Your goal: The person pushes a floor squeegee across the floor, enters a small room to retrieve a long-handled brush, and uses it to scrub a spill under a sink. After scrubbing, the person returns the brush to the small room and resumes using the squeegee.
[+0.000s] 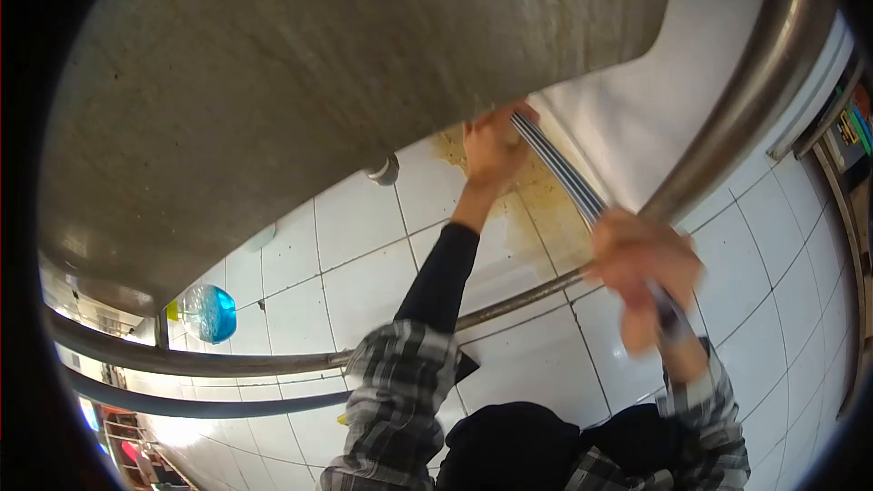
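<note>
A grey striped tube or handle (566, 175) runs diagonally from under a large metal basin (346, 45) down to the right. My right hand (646, 273) is wrapped round its lower end, somewhat blurred. My left hand (496, 147) is at the upper end, below the basin's edge, with its fingers bent near the tube; its fingertips are partly hidden. Beneath my left hand, brownish yellow stains (541, 209) spread over the white tiled floor (364, 309).
Curved metal rails (518, 302) cross low in front of me, and a thick metal pipe (741, 100) bends down at the right. A blue and clear plastic container (209, 313) is on the floor at the left. Shelves with items (850, 136) stand far right.
</note>
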`<state>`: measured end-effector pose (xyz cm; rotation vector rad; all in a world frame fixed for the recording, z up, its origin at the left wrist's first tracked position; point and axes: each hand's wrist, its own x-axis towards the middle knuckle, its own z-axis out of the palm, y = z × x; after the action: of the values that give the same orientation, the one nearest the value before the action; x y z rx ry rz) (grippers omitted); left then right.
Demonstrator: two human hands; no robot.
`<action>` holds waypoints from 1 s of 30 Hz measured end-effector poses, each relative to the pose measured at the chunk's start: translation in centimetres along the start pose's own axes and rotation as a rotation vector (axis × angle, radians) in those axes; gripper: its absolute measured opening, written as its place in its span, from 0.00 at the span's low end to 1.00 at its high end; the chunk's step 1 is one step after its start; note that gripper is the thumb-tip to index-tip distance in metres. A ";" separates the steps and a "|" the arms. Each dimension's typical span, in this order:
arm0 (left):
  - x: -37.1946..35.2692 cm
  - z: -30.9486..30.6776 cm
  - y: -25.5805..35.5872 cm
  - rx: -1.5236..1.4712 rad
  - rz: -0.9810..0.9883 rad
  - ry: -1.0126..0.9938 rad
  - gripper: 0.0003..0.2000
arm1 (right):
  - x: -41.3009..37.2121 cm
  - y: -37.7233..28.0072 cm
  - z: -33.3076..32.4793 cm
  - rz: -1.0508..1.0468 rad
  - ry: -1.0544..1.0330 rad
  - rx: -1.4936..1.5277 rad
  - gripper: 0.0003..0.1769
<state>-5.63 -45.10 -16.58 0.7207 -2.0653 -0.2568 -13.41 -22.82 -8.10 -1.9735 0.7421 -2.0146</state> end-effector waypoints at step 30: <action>0.5 -4.8 8.9 -0.285 0.158 -0.262 0.07 | -0.7 -15.3 -1.9 0.007 -0.135 -0.159 0.06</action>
<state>-5.42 -37.77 -9.68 0.3627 -2.2566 -0.5680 -12.35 -9.13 -0.96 -2.1648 0.9008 -1.8481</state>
